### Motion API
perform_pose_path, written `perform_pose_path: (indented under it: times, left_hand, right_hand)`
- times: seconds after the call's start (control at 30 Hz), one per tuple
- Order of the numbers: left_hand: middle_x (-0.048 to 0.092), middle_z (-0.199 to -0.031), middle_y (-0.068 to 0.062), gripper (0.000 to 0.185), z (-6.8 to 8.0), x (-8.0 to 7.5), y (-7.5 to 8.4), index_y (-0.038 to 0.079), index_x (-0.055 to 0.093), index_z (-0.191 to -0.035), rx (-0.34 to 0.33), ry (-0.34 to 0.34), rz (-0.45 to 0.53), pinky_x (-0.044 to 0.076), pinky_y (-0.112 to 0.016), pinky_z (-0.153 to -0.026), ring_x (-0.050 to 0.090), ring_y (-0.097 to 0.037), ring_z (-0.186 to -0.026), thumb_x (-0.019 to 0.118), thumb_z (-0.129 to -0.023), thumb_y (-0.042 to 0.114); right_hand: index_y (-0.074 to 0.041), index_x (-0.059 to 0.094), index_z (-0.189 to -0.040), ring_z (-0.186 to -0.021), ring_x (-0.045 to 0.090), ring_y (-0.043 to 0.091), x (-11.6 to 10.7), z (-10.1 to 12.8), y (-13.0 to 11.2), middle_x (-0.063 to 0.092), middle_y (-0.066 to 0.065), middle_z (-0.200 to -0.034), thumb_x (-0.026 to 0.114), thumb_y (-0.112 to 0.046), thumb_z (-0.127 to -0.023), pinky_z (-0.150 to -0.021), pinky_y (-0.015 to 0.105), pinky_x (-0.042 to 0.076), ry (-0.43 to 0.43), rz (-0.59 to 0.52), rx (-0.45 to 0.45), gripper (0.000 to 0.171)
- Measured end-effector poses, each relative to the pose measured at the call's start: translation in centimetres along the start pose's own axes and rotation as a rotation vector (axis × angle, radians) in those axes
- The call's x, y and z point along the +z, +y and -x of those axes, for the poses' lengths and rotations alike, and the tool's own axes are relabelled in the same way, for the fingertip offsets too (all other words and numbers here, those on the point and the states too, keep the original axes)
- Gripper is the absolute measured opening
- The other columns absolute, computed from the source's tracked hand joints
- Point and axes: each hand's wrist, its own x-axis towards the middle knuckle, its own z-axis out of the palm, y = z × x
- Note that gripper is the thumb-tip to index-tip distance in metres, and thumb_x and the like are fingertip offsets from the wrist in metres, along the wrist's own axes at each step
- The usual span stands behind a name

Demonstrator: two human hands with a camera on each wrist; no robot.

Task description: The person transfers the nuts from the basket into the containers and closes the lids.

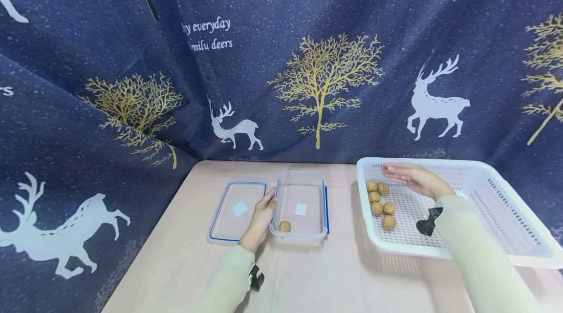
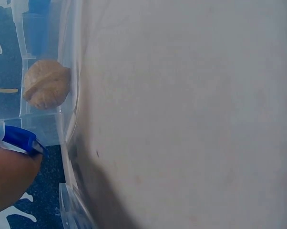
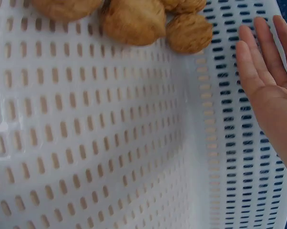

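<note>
My left hand (image 1: pixel 262 215) holds the left side of a clear plastic food container (image 1: pixel 303 235), fingers at its rim. In the left wrist view, part of that hand lies against a blue-edged latch (image 2: pixel 19 138). One walnut (image 1: pixel 284 226) sits in the container's near left corner. Over the left part of a white perforated basket (image 1: pixel 371 235), my right hand (image 1: pixel 415 179) is spread with straight fingers and nothing in it. Several walnuts (image 1: pixel 389 222) lie along the basket's left side, near and below that hand; some also show in the right wrist view (image 3: pixel 189 33).
A clear lid (image 1: pixel 226 225) with a blue seal lies flat on the table (image 1: pixel 325 279), left of the container. Behind the table hangs a dark blue cloth (image 1: pixel 286 108) printed with deer and trees. The basket stands at the right.
</note>
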Motion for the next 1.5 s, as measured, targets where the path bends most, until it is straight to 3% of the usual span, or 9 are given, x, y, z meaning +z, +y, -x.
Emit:
perform_pose_path:
  times: [0.3, 0.53, 0.67, 0.9, 1.13, 1.5]
  left_hand:
    - [0.025, -0.154, -0.024, 0.048, 0.2, 0.1, 0.3, -0.005, 0.031, -0.146, -0.006, -0.002, -0.006, 0.013, -0.053, -0.117, 0.016, -0.041, -0.143, 0.040, -0.101, 0.008]
    - [0.025, -0.154, -0.023, 0.048, -1.2, -0.2, -1.7, -0.003, 0.031, -0.147, -0.012, 0.002, 0.005, 0.013, -0.054, -0.117, 0.016, -0.041, -0.143, 0.041, -0.101, 0.009]
    - [0.025, -0.155, -0.021, 0.049, -2.0, -0.4, -2.9, 0.000, 0.031, -0.148, -0.006, 0.012, 0.001, 0.012, -0.054, -0.117, 0.016, -0.040, -0.144, 0.042, -0.102, 0.012]
    - [0.028, -0.155, -0.018, 0.048, -2.2, -0.2, -3.3, 0.004, 0.034, -0.148, -0.008, 0.032, -0.016, 0.015, -0.053, -0.117, 0.019, -0.038, -0.143, 0.042, -0.102, 0.015]
    - [0.028, -0.155, -0.017, 0.048, -2.2, -0.2, -3.3, 0.004, 0.034, -0.148, -0.007, 0.031, -0.005, 0.014, -0.053, -0.117, 0.018, -0.037, -0.144, 0.041, -0.102, 0.012]
    - [0.028, -0.155, -0.017, 0.048, -2.2, -0.2, -3.4, 0.005, 0.034, -0.148, -0.012, 0.028, -0.010, 0.014, -0.052, -0.117, 0.018, -0.037, -0.144, 0.042, -0.102, 0.013]
  right_hand:
    - [0.020, 0.015, -0.142, -0.116, 0.055, 0.002, -1.0, 0.6, 1.4, 0.036, 0.021, -0.147, 0.040, -0.007, -0.103, -0.110, 0.034, 0.035, -0.042, 0.097, 0.134, 0.053]
    - [0.017, 0.019, -0.143, -0.114, 0.056, 0.000, -1.1, 0.6, 2.0, 0.049, 0.006, -0.142, 0.044, -0.007, -0.101, -0.108, 0.032, 0.038, -0.025, 0.096, 0.181, 0.054]
    - [0.016, 0.023, -0.143, -0.112, 0.056, -0.001, -0.9, 0.4, 2.3, 0.046, 0.009, -0.144, 0.047, -0.006, -0.100, -0.107, 0.030, 0.040, -0.030, 0.132, 0.210, 0.054]
    - [0.016, 0.029, -0.141, -0.108, 0.057, 0.000, -0.4, 0.1, 3.0, 0.053, 0.005, -0.136, 0.052, -0.003, -0.096, -0.101, 0.026, 0.046, -0.066, 0.146, 0.262, 0.053]
    - [0.016, 0.033, -0.139, -0.108, 0.055, 0.001, -0.2, -0.1, 3.1, 0.043, 0.023, -0.143, 0.053, -0.004, -0.096, -0.106, 0.033, 0.042, -0.073, 0.190, 0.281, 0.052]
    - [0.016, 0.033, -0.139, -0.111, 0.055, 0.005, 0.0, 0.1, 2.7, 0.038, 0.028, -0.145, 0.053, -0.008, -0.098, -0.108, 0.040, 0.040, -0.046, 0.204, 0.285, 0.052]
